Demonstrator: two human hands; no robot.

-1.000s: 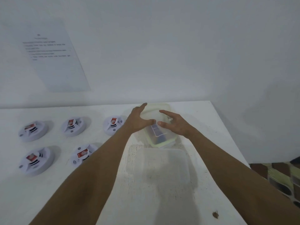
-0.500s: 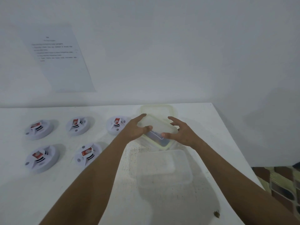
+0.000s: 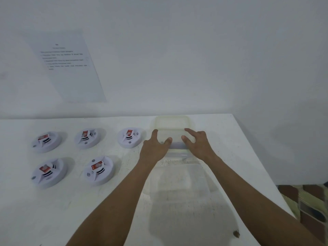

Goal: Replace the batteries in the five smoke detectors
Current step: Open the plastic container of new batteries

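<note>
A: Holding a translucent lidded container point(image 3: 174, 137) from both sides, left hand point(image 3: 156, 146) on its left edge, right hand point(image 3: 197, 142) on its right edge, fingers curled over the lid, thumbs at the near side.

B: Where does it sit?

A: Far right part of the white counter point(image 3: 239, 139), close to the wall. Contents too blurry to name. A second clear container point(image 3: 179, 181) lies just nearer, between the forearms.

B: Detectors?

A: Five smoke detectors point(image 3: 130, 138) left of the hands, three in the far row, two in the near row, each showing a red-labelled battery point(image 3: 97, 166). Printed sheet point(image 3: 69, 68) on the wall above them.
</note>
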